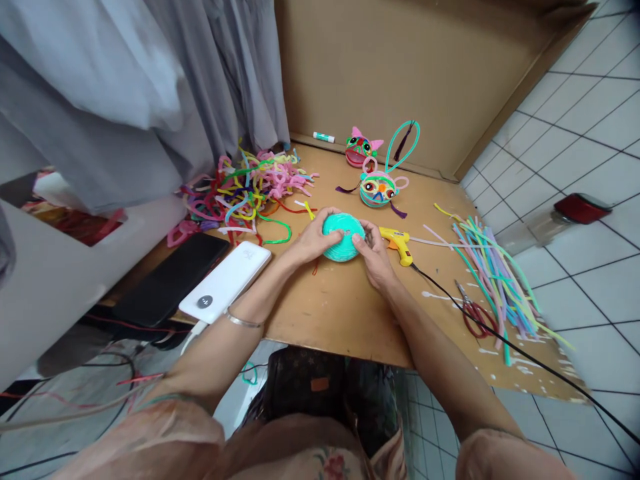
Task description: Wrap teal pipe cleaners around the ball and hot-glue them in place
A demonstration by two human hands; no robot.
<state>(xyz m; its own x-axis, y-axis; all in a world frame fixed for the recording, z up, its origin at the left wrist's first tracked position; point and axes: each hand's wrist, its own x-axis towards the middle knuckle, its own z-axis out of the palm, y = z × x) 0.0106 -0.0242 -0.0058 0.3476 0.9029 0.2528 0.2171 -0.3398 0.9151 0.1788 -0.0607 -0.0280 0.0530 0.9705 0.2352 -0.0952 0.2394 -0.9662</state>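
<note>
Between my two hands is a round turquoise disc (341, 248), coiled from what looks like fuzzy pipe cleaner. My left hand (316, 239) grips its left edge, thumb lying on the face near the centre. On the opposite edge my right hand (373, 250) holds it too, its thumb pressed on the face; the fingers behind are partly hidden. Just right of my right hand a yellow glue gun (399, 244) lies on the table. Beyond the disc stands a finished-looking animal-face ornament (379, 189) with pink ears and a turquoise loop, and behind it a similar red-mouthed one (359, 152).
A tangled pile of coloured pipe cleaners (260, 183) covers the back left. Nearer lie a black phone (173, 277) and a white power bank (225, 280). Red-handled scissors (477, 317) and straight pastel pipe cleaners (505, 287) lie right, by the glue gun's cord. A glue stick (324, 137) is at the back.
</note>
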